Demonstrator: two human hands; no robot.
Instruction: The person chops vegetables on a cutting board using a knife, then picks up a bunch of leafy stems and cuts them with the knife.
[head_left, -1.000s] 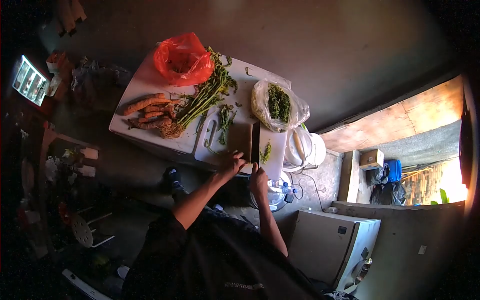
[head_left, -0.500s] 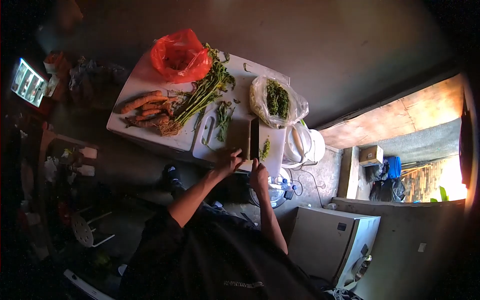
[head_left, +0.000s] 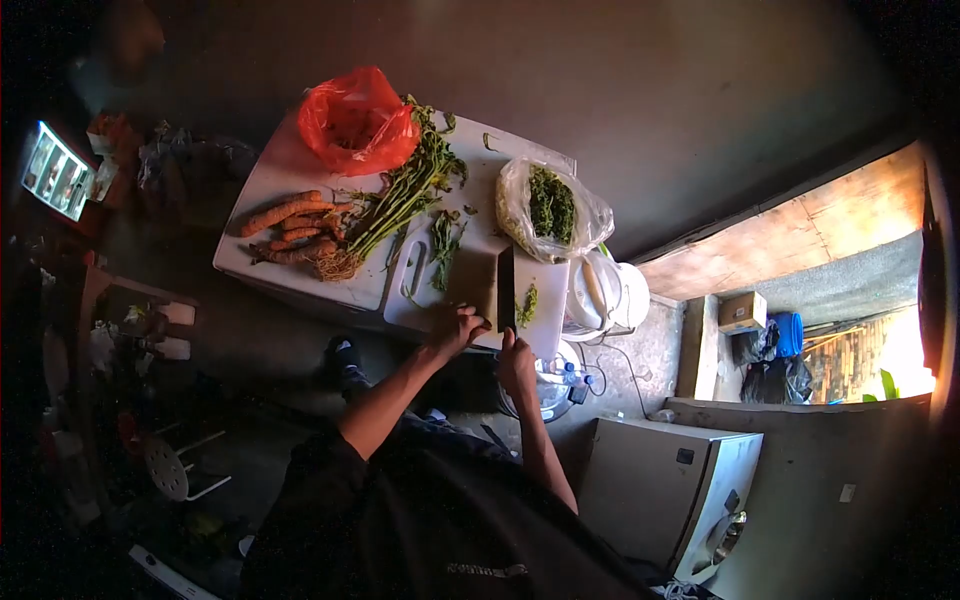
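My right hand (head_left: 517,366) is wrapped round the handle of a wide-bladed knife (head_left: 506,292), whose dark blade points away from me over a white cutting board (head_left: 546,330). Just left of the blade, my left hand (head_left: 459,330) rests at the board's near edge with its fingers bent together; whatever they pinch is too small to make out. Chopped greens (head_left: 526,304) lie right of the blade. Some loose leaves (head_left: 443,250) are on the left part of the board. Beyond it, a clear plastic bag (head_left: 510,205) holds cut greens.
On the white table top (head_left: 265,185) are a red plastic bag (head_left: 350,125), a bunch of leafy stems (head_left: 395,215) and several carrot-like roots (head_left: 300,215). A white bucket (head_left: 628,300) stands right of the table. Below are water bottles (head_left: 570,380) and a white cabinet (head_left: 650,490).
The knife and my right hand have come slightly toward me. My left hand stays beside the blade, and a pale piece seen between them earlier no longer shows. The view has shifted a little.
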